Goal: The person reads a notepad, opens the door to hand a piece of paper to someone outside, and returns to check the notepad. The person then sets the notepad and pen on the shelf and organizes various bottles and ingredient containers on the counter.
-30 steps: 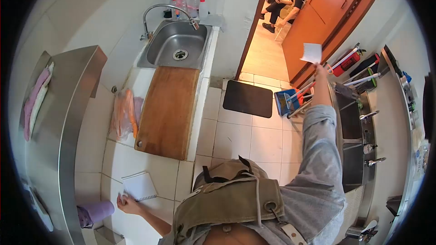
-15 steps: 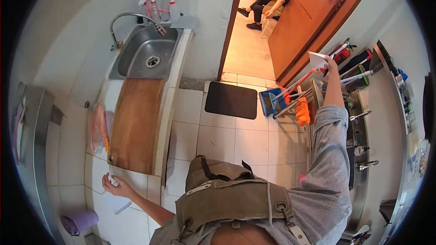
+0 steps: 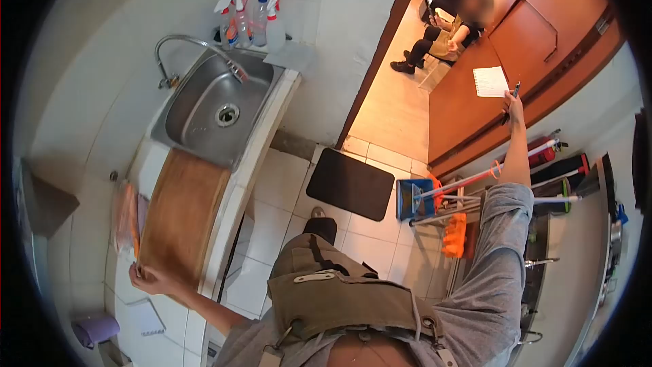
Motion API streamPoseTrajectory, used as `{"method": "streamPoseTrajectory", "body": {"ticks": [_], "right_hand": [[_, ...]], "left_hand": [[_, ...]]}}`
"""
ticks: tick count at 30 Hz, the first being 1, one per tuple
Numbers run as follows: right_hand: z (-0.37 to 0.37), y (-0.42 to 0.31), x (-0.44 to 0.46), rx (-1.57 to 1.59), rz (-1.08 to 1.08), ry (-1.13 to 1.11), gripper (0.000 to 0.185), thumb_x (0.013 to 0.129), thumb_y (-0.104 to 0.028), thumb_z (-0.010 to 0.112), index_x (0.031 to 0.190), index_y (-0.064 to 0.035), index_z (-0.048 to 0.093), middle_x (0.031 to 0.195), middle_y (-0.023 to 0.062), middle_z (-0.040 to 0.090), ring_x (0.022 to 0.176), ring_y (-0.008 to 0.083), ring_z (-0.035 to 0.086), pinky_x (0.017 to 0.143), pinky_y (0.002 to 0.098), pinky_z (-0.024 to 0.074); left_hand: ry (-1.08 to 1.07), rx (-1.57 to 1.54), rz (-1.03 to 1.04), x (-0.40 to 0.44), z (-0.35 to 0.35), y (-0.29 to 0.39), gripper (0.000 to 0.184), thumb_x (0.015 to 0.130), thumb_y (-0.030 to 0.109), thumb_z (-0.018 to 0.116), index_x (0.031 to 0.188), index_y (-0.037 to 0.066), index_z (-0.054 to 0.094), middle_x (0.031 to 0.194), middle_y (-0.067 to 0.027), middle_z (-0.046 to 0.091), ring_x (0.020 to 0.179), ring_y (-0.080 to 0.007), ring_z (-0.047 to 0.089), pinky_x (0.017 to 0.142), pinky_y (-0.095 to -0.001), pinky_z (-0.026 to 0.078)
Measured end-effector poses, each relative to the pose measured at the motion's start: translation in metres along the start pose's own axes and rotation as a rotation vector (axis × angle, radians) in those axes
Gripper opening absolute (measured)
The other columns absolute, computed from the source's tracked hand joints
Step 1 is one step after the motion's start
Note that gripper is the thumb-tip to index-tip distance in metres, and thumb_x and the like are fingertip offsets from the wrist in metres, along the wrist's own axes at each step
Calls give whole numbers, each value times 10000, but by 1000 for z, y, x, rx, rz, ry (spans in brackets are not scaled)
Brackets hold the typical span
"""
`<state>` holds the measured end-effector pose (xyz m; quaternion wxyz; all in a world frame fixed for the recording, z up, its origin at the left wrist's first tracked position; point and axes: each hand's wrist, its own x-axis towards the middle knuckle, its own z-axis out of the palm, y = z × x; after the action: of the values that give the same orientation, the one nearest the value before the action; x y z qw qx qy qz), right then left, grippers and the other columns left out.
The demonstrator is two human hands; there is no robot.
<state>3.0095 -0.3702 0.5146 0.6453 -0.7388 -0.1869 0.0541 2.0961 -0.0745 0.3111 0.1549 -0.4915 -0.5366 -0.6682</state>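
Observation:
At the right, raised in front of the open door, my right hand [image 3: 514, 107] is closed on a small white spiral notepad [image 3: 490, 82]. A dark pen [image 3: 517, 88] sticks up from the same hand. Lines on the page show, but any writing is too small to read. My left hand [image 3: 151, 280] is at the near left corner of the wooden cutting board [image 3: 182, 217], its fingers loosely bent and partly apart, with nothing visible in them. Whether it touches the board I cannot tell. Another white notepad [image 3: 145, 317] lies on the tiled counter below that hand.
Past the board is a steel sink [image 3: 204, 98] with a tap [image 3: 163, 44] and spray bottles [image 3: 239, 20]. A black mat [image 3: 351, 183] lies before the doorway, where a person [image 3: 451, 34] sits beyond. Brooms and a blue dustpan [image 3: 413, 198] stand at right.
My right hand has risen, and the notepad's page now faces me. My left hand has moved up to the board's corner. The view has turned, and one foot now shows.

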Motion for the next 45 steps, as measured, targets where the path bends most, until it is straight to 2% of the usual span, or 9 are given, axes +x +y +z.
{"method": "streamPoseTrajectory", "body": {"ticks": [5,11,15,18,20,24,27,43,45], "right_hand": [[6,12,114,-183,156,152,64,908,-192,519,941,-150,484,641,-31,389,429,69,314,407,229,322],[35,22,231,-194,219,193,148,896,-209,512,1022,-133,495,695,-4,444,429,87,346,440,261,410],[65,52,304,-161,220,188,180,885,-218,515,1023,-103,501,674,24,490,441,96,412,435,270,413],[94,69,352,51,231,110,196,895,-202,458,962,-23,502,587,54,495,436,155,478,452,310,421],[101,108,410,48,271,27,170,933,-189,394,913,-34,459,558,35,489,350,119,339,397,272,399],[118,110,427,137,343,-1,130,933,-171,401,910,-50,443,535,32,448,358,109,328,385,246,378],[128,117,432,82,483,353,100,911,-146,422,880,-60,464,615,98,549,366,106,313,374,239,341],[136,201,475,208,522,325,90,881,-135,449,854,-60,490,667,135,590,368,109,309,354,239,304],[145,216,469,-147,515,143,141,871,-168,454,833,-56,531,693,126,593,369,135,360,337,272,303]], "left_hand": [[4,132,-113,-34,106,78,207,896,78,520,1075,-8,580,1075,-130,560,929,-256,576,732,-344,498],[-92,102,134,-20,188,136,200,877,11,508,1065,-13,572,1051,-136,574,924,-254,586,735,-326,512],[38,-46,50,-11,200,163,203,886,59,538,1066,-31,561,1056,-153,559,923,-271,588,757,-339,525],[125,212,113,-32,178,143,197,891,73,534,1055,-33,566,1052,-157,561,934,-256,592,734,-341,527],[187,527,37,-51,161,165,201,886,94,547,1041,-31,576,1032,-158,584,917,-250,603,726,-342,524],[418,476,-98,-89,153,191,179,873,109,550,993,-15,601,972,-143,624,841,-266,629,712,-336,520],[434,483,-162,-93,164,202,177,877,111,543,984,-16,604,985,-146,622,841,-266,632,716,-339,525],[264,620,-121,-104,172,235,241,899,91,524,1107,-28,551,1024,-162,603,869,-248,614,714,-320,518],[260,586,-111,-102,171,236,243,897,84,517,1111,-27,550,1041,-164,603,877,-248,613,718,-322,514]]}}
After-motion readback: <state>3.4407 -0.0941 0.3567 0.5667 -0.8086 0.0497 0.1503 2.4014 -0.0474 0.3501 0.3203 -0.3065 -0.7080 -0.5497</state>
